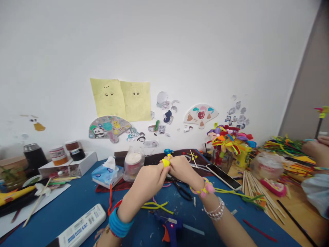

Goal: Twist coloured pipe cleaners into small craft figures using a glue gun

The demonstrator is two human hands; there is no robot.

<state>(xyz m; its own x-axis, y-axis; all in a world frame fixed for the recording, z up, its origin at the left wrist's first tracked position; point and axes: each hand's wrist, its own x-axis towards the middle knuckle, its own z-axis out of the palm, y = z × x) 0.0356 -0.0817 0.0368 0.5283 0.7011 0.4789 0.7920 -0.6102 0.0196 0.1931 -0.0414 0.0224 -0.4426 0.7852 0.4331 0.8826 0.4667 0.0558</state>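
head view: left hand (147, 181) and right hand (183, 168) pinched shut, fingers tight on a yellow pipe cleaner (166, 162), just above black scissors (181, 189) mid blue bench (64, 202).

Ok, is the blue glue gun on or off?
On, it looks like: a small red light is glowing on the blue glue gun.

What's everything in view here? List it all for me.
tissue box: one, blue and white, left of hands
glue gun: one, blue, table front
scissors: one, black, below the hands
phone: one, black, right of the hands
wooden sticks: many, pale, far right
yellow papers: two, on the wall
yellow pipe cleaner: one, between the hands
another person's hand: one, right edge
left hand: one, blue bangle, pinching it
right hand: one, pearl bracelet, pinching it
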